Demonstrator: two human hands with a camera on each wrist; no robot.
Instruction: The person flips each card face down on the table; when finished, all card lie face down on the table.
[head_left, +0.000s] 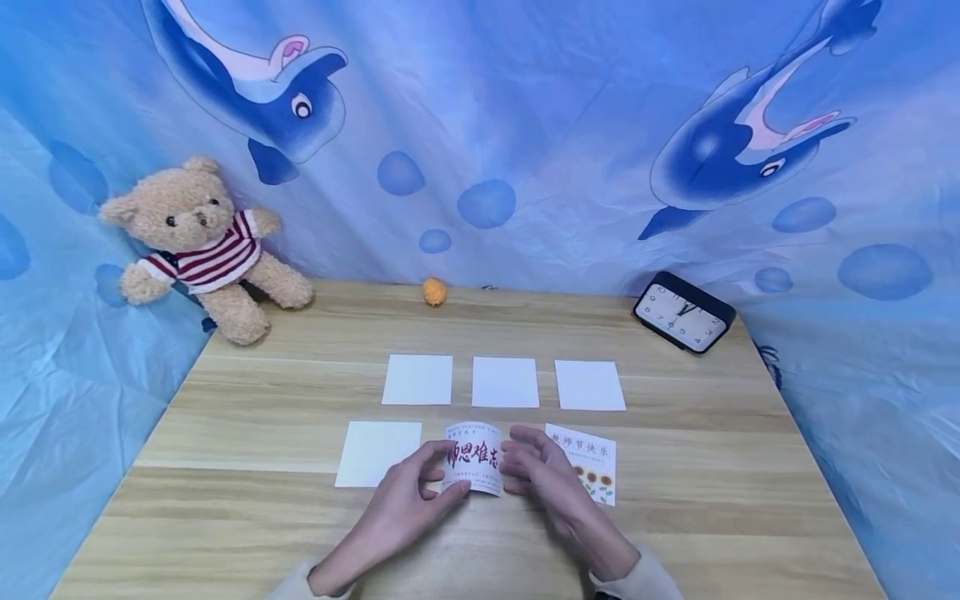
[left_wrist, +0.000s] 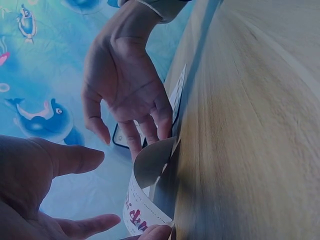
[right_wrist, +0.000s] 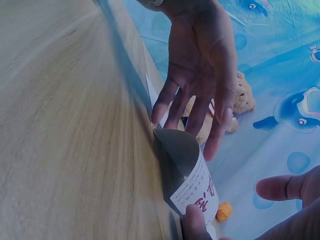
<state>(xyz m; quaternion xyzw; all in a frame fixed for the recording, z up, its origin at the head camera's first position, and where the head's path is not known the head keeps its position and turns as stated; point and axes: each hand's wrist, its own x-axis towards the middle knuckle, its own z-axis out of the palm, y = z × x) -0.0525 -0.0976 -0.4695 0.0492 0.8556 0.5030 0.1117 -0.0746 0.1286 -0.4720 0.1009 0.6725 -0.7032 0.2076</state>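
Note:
A square white card with large red Chinese characters (head_left: 472, 457) bows upward between my two hands on the wooden table. My left hand (head_left: 408, 497) touches its left edge with the fingertips, thumb near the lower corner. Against the right edge rest the fingertips of my right hand (head_left: 553, 481). Both wrist views show the card (left_wrist: 140, 207) arched, its grey underside facing the table and its side edges down at the surface. In the left wrist view, the right hand (left_wrist: 127, 85) has loosely extended fingers; in the right wrist view, so does the left hand (right_wrist: 202, 65).
A sunflower card (head_left: 596, 467) lies partly behind the right hand. One blank white card (head_left: 375, 454) lies left; three more, including the middle one (head_left: 505, 382), form a row behind. A teddy bear (head_left: 213, 250), orange ball (head_left: 434, 292) and black clock (head_left: 684, 312) line the back.

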